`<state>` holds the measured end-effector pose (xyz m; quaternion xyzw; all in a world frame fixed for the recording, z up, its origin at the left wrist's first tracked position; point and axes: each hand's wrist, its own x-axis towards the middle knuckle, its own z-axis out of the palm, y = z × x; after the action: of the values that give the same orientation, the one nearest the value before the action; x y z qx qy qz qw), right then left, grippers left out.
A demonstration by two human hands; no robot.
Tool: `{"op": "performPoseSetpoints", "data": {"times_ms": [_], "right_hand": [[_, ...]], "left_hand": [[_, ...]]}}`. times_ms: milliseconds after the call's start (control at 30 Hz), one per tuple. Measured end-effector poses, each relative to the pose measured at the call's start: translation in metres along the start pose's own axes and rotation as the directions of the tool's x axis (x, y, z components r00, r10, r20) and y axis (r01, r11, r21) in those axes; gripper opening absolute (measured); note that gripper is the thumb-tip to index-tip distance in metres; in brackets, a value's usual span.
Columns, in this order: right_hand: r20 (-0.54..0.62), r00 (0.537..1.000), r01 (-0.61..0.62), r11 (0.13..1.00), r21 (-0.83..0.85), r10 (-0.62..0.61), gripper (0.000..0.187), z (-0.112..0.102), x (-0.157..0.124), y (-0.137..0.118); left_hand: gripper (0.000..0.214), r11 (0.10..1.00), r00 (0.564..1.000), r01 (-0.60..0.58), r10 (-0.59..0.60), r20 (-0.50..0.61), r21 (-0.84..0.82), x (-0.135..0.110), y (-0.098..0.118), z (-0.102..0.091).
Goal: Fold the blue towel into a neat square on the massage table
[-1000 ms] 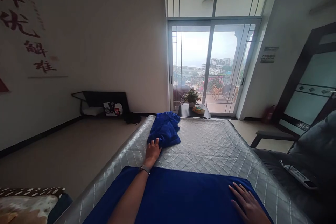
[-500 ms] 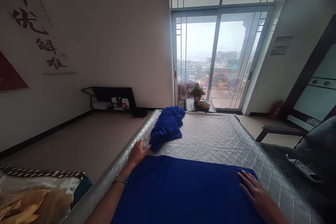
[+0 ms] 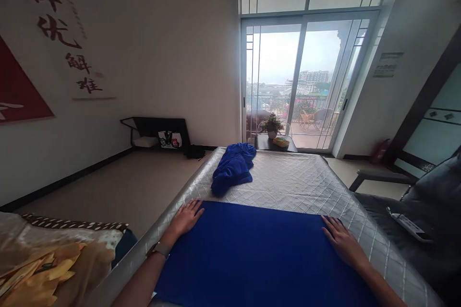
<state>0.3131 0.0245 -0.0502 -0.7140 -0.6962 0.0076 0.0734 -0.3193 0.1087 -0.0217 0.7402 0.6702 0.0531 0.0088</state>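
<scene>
A blue cloth (image 3: 259,254) lies spread flat across the near part of a table with a silver quilted cover (image 3: 288,172). My left hand (image 3: 186,217) rests on the cloth's far left corner, palm down with its fingers stretched out. On the far right corner, my right hand (image 3: 341,240) lies flat with its fingers extended. Neither hand grips anything. Beyond the spread cloth, a crumpled blue cloth (image 3: 234,168) sits in a heap near the table's left edge. The near edge of the spread cloth runs partly out of view.
Yellow cloth pieces (image 3: 46,268) lie on a covered surface at the lower left. A dark chair (image 3: 382,206) with a power strip (image 3: 410,227) stands along the right. Past the table's far end are a small black table (image 3: 264,143) and a potted plant (image 3: 272,127).
My left hand has come down flat on the cloth's far left corner. The cloth's far edge looks straighter and smoother. My right hand stays on the right corner. The view has shifted slightly left.
</scene>
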Motion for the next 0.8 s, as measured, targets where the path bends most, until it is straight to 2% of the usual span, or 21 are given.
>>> {"op": "performPoseSetpoints", "data": {"times_ms": [67, 100, 167, 233, 333, 400, 467, 533, 633, 700, 800], "right_hand": [[0.023, 1.000, -0.020, 0.999, -0.028, 0.021, 0.067, -0.008, -0.001, -0.003], [0.023, 0.999, -0.037, 0.998, -0.046, 0.038, 0.066, -0.013, -0.002, -0.008], [-0.009, 0.998, -0.063, 0.995, -0.082, 0.063, 0.063, -0.024, -0.005, -0.031], [-0.046, 0.998, -0.048, 0.995, -0.089, 0.044, 0.060, -0.034, -0.007, -0.072], [-0.035, 0.993, 0.112, 0.993, 0.041, -0.111, 0.060, -0.041, -0.008, -0.155], [0.006, 0.975, 0.217, 0.967, 0.135, -0.220, 0.060, -0.040, -0.004, -0.206], [0.054, 0.967, 0.233, 0.954, 0.186, -0.247, 0.061, -0.035, 0.000, -0.239], [0.087, 0.970, 0.208, 0.957, 0.200, -0.229, 0.062, -0.030, 0.004, -0.253], [0.104, 0.974, 0.178, 0.964, 0.197, -0.201, 0.063, -0.026, 0.005, -0.241], [0.109, 0.980, 0.149, 0.974, 0.173, -0.169, 0.066, -0.025, 0.004, -0.217], [0.106, 0.993, 0.050, 0.996, 0.075, -0.058, 0.067, -0.024, 0.001, -0.156]], "left_hand": [[0.053, 0.998, 0.998, 0.043, -0.042, -0.043, 0.036, 0.006, 0.012, -0.008], [0.053, 0.998, 0.996, 0.040, -0.036, -0.084, 0.043, 0.008, 0.025, -0.012], [0.053, 0.998, 0.985, -0.062, 0.066, -0.157, 0.027, 0.009, 0.066, -0.016], [0.054, 0.964, 0.951, -0.266, 0.259, -0.166, -0.021, 0.004, 0.120, -0.013], [0.053, 0.844, 0.847, -0.529, 0.518, -0.122, -0.088, -0.005, 0.200, 0.002], [0.052, 0.786, 0.792, -0.610, 0.604, -0.083, -0.104, -0.009, 0.235, 0.015], [0.052, 0.772, 0.779, -0.626, 0.624, -0.054, -0.105, -0.010, 0.248, 0.025], [0.052, 0.808, 0.813, -0.582, 0.579, -0.056, -0.097, -0.008, 0.242, 0.028], [0.055, 0.892, 0.896, -0.445, 0.443, -0.040, -0.081, -0.005, 0.204, 0.023], [0.057, 0.942, 0.944, -0.330, 0.330, -0.014, -0.063, -0.002, 0.163, 0.017], [0.056, 0.991, 0.991, -0.134, 0.134, -0.015, -0.022, 0.001, 0.088, 0.013]]}}
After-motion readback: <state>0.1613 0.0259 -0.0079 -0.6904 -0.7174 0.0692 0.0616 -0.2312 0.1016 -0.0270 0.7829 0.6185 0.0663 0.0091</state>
